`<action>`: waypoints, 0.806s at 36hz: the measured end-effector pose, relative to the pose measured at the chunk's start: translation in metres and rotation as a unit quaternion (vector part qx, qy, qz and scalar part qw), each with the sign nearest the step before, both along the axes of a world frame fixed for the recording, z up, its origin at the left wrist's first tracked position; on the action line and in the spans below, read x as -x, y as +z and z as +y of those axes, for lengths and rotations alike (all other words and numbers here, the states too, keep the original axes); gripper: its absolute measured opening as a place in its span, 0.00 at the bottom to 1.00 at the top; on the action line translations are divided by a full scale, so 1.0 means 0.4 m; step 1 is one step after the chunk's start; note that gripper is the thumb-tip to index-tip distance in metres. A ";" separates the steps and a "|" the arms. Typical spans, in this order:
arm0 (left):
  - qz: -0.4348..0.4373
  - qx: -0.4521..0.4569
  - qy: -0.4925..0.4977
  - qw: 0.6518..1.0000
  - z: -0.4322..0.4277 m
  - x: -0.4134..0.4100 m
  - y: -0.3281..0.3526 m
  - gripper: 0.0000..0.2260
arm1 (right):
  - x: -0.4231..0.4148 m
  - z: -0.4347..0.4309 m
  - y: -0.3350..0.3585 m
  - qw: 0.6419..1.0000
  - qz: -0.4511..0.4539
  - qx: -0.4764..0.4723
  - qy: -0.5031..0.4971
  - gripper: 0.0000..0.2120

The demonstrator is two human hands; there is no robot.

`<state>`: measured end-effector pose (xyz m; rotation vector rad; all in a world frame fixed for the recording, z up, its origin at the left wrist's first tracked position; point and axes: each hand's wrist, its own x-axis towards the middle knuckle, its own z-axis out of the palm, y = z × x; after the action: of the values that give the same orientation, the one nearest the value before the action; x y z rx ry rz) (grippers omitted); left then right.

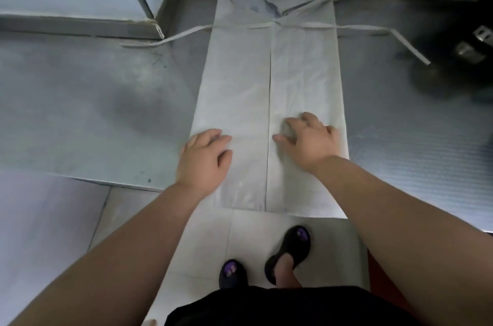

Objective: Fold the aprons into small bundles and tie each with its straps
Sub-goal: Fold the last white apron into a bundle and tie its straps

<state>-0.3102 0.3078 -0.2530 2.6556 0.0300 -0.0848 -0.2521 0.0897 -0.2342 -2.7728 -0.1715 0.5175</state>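
The fingers (221,138) of the left hand (204,159) lie loosely bent and slightly apart, resting on the left flap of the apron (240,80); those of the right hand (309,142) spread wide on the right flap, their tips blurred. The apron is pale, thin, creased cloth folded into a long strip, two flaps meeting down the centre, its end reaching the desk's near edge. Flat straps (181,34) trail toward the left and right edges. The desk (93,112) is dull brushed metal. At its far right corner, dark shapes (453,66) are too blurred to identify
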 end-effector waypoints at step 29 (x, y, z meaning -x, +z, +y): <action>-0.052 -0.055 -0.263 0.962 0.015 0.154 -0.031 0.19 | 0.306 0.002 0.029 0.997 0.028 -0.032 0.069 0.19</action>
<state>-0.3718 0.3139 -0.2654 2.7016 -0.7259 -0.1175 -0.3745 0.0905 -0.2226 -2.6928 -0.3623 0.6131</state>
